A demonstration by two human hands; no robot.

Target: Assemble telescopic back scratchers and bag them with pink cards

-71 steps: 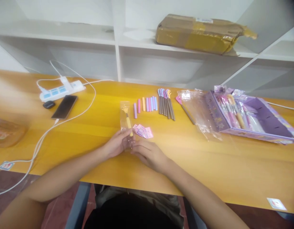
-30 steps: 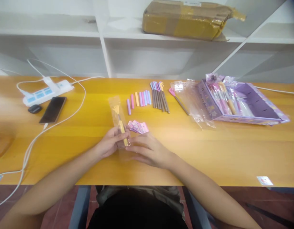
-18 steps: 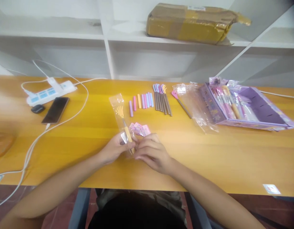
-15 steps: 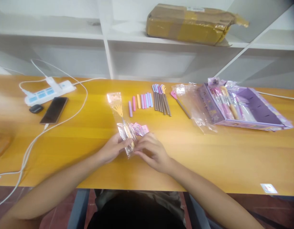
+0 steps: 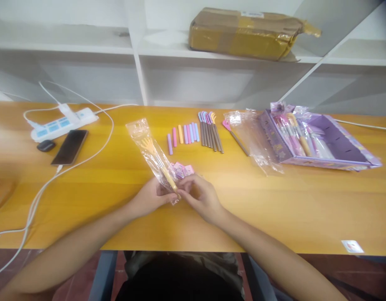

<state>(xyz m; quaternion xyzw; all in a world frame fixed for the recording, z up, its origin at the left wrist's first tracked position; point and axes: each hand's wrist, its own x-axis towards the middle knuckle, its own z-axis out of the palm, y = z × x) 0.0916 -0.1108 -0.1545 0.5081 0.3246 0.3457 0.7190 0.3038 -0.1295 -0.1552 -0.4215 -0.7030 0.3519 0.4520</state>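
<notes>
A yellow back scratcher [image 5: 163, 166] with a claw-shaped head lies inside a clear plastic bag [image 5: 136, 130], tilted with its head up and to the left. My left hand [image 5: 153, 195] is closed around the lower part of the bag, thumb on top. The fingers of my right hand [image 5: 199, 194] pinch the bag's lower end by the handle tip. Just beyond my hands lie small pink cards [image 5: 182, 170]. Farther back are several pastel handle tubes [image 5: 186, 133] in a row and several claw-headed metal rods [image 5: 210, 133] side by side.
A pink-headed rod [image 5: 236, 138] lies beside loose clear bags [image 5: 258, 144]. At right stands a purple box [image 5: 346, 140] holding bagged scratchers. A power strip [image 5: 64, 123], phone [image 5: 70, 147], black case [image 5: 46, 145] and white cables occupy the left. A taped parcel [image 5: 243, 33] sits on the shelf.
The bagged back scratcher has tilted further to the left, its head end moving left. My right fingers have closed in on the bag's lower end.
</notes>
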